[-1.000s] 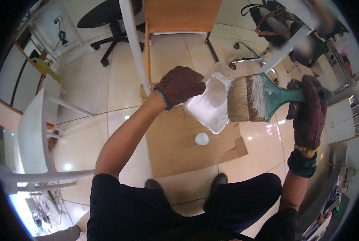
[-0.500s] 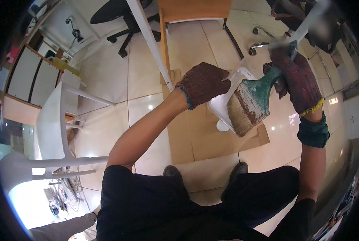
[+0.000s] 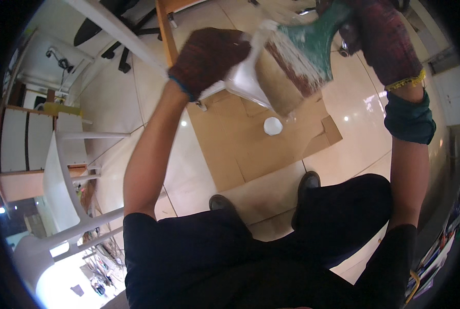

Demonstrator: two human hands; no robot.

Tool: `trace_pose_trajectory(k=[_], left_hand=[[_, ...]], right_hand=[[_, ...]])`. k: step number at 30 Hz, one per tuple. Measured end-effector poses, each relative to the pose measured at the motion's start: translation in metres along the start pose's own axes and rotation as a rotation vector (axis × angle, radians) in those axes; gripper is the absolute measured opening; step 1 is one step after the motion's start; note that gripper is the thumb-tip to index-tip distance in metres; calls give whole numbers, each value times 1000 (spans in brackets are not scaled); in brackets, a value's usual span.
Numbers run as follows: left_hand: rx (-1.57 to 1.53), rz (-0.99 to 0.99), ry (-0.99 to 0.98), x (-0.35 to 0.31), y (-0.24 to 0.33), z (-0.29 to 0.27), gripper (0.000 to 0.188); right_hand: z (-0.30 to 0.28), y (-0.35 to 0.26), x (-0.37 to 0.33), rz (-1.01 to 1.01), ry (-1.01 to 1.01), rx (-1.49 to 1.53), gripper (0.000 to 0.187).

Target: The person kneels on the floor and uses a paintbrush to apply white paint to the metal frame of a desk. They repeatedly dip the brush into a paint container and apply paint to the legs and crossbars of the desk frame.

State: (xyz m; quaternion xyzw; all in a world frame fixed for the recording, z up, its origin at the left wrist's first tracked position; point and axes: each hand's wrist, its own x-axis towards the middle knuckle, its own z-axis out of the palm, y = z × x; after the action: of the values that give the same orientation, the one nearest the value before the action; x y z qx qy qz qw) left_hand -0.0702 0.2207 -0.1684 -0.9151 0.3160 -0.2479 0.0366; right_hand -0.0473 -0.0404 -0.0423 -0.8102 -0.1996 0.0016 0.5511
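Note:
My left hand [image 3: 209, 59], in a dark red knitted work glove, is closed on the edge of a white, partly see-through plastic container [image 3: 246, 81]. Gripped in my right hand [image 3: 387, 44], gloved alike with a yellow cuff edge, is a wide paintbrush [image 3: 312, 49]. Its green handle is streaked with white, and its tan bristles point down and toward me. The brush lies over the container in view and hides much of it; whether the bristles touch it I cannot tell. Below them a small white round disc [image 3: 273, 126] rests on a cardboard sheet [image 3: 245, 149] on the floor.
To the left stand a white plastic chair [image 3: 60, 190] and a wood-edged cabinet [image 3: 16, 139]. A white table leg [image 3: 127, 38] slants down beside my left hand. The wheeled base of a black chair [image 3: 124, 54] is farther off. My shoes are near the cardboard's front edge.
Both hands have risen in the view with the container and paintbrush, the left one also shifting left. More of the white disc and cardboard now shows. The whole view has shifted.

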Motion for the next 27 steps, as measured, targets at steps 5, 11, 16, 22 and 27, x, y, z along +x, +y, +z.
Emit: trace_pose_trajectory(k=[5,11,16,22,27], left_hand=[[-63,-52,46,-7,-28,-14,19],[-469,-630,-243,-1,-25,-39,22],[136,83,52,-17,-36,-18,21],[-238,-316,-71,-3,-13,-7,21],[-445,-531,-93,8,-3,-17,27]], right_hand=[[-5,-3,-13,-319,183,153,32],[1,-11,-19,-140,301,378,30],[-43,58,-8,-530,109,-584,27],[-36,60,-4,-205,157,-107,30],[-48,36,0,144,256,156,27]])
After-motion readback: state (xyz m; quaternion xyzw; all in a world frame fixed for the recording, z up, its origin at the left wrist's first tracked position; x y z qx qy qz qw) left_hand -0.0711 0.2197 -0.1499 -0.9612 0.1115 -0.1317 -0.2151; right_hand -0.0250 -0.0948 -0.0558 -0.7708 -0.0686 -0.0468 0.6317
